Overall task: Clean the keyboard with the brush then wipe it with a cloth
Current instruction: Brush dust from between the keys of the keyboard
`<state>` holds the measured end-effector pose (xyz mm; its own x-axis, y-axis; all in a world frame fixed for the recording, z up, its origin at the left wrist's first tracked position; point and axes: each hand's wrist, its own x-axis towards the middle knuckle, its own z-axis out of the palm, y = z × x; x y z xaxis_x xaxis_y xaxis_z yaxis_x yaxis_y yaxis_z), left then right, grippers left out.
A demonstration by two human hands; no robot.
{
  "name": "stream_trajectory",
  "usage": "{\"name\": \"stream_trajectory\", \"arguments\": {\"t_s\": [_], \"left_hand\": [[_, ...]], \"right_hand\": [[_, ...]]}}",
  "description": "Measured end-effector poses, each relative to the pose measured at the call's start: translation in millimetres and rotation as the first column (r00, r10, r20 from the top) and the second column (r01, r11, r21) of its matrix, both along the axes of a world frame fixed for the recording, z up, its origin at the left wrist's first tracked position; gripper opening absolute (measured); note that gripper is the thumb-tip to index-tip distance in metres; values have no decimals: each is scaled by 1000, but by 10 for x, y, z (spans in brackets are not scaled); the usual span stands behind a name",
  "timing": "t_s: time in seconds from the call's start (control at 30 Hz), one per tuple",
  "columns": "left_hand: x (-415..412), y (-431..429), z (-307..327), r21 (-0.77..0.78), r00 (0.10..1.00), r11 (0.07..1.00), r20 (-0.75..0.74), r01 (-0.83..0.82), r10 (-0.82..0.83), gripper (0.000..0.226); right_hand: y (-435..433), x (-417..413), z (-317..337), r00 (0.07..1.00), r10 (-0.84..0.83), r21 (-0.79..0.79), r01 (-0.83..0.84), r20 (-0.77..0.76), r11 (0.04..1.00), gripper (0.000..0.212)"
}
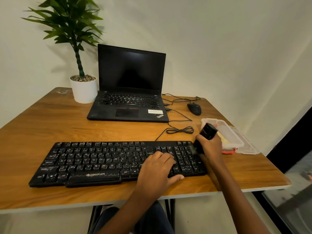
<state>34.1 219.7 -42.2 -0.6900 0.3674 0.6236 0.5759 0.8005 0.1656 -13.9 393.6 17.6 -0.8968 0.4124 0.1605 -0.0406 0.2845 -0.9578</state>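
A black dusty keyboard (101, 162) lies across the front of the wooden table (50, 119). My left hand (157, 168) rests flat on its right part, fingers spread over the keys, thumb at the front edge. My right hand (210, 146) grips a black brush (206, 132) by its thick handle; the bristle end is down on the numeric pad at the keyboard's top right corner. A yellow cloth (223, 141) shows inside the clear plastic box (231, 134) just right of that hand.
An open black laptop (130, 92) stands behind the keyboard, a potted plant (83, 88) to its left, a black mouse (194, 108) to its right. Cables (179, 130) loop between laptop and keyboard. The box's lid (248, 146) lies by the table's right edge.
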Motion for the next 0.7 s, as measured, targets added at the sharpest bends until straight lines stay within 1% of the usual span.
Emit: {"name": "stream_trajectory", "arguments": {"t_s": [0.03,0.13,0.2,0.3,0.4,0.53,0.6,0.67,0.7], "left_hand": [[0,0,-2,3,1000,1000,0,1,-1,52],[-8,-5,-7,7,1000,1000,-1,1,-1,52],[-10,-9,-13,9,1000,1000,1,6,-6,52],[-8,-11,-11,8,1000,1000,1,13,-13,52],[-2,-12,-7,8,1000,1000,3,10,-10,52],[1,-15,0,8,1000,1000,8,9,-9,52],[1,-14,7,12,1000,1000,8,9,-9,52],[0,-11,4,16,1000,1000,3,13,-13,52],[0,-10,0,18,1000,1000,-1,13,-13,52]], "right_hand": [[36,48,4,1000,21,-12,-21,14,1000,16],[126,16,-8,996,37,127,-47,81,991,21],[104,-87,-4,994,41,168,-58,101,984,21],[14,-258,-2,997,25,176,-36,66,984,10],[-75,-374,9,1000,26,132,-25,-9,991,24],[-78,-361,-17,999,33,110,-28,-43,994,25],[-4,-301,-28,999,21,120,-17,-28,993,26],[91,-249,-51,1000,-4,145,1,22,989,15],[127,-243,-67,999,-9,178,0,49,984,16]]}}
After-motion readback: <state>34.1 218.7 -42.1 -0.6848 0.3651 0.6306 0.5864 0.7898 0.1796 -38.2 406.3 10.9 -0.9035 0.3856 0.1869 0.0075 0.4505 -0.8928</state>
